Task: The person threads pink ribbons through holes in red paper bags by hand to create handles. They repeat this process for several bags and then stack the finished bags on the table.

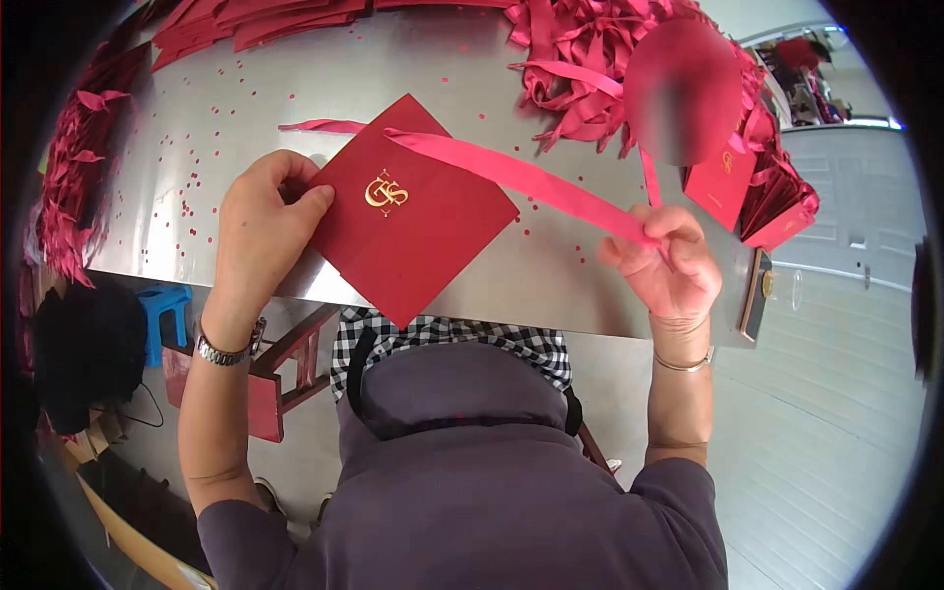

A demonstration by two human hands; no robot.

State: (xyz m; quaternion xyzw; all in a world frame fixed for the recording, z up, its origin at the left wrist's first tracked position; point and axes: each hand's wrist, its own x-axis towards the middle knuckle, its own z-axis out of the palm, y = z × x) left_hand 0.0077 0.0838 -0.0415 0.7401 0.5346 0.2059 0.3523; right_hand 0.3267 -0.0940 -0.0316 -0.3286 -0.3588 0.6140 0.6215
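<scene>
While the red card (pixel 413 221) lies near the middle of the steel table (pixel 551 285), it is turned like a diamond, with corners pointing to 12, 3, 6 and 9 o'clock and its lowest corner hanging just past the table's near edge. A gold monogram (pixel 385 193) sits on its upper left part. Across the top of the card runs a red ribbon (pixel 521 177), its long axis slanting from 10 o'clock down to 4 o'clock, pulled straight.

At the card's 9 o'clock corner, the left hand (pixel 264 224) comes in from below with the wrist bent and the knuckles up. The thumb lies flat on the corner and the fingers curl in against it, clamping the card there. A wristwatch (pixel 226 350) circles that wrist.

At 3 o'clock the right hand (pixel 669 261) is raised, palm towards the table, with thumb and fingertips pinched tight on the ribbon's far end. A thin bracelet (pixel 683 364) sits below it.

Farther out, a heap of loose ribbons (pixel 580 59) lies at 1 o'clock, stacked red cards (pixel 256 22) at 11 o'clock, and more cards (pixel 777 202) at 3 o'clock. Tiny red paper dots (pixel 197 147) are scattered over the steel, and a blue stool (pixel 162 303) stands under the table at 8 o'clock.
</scene>
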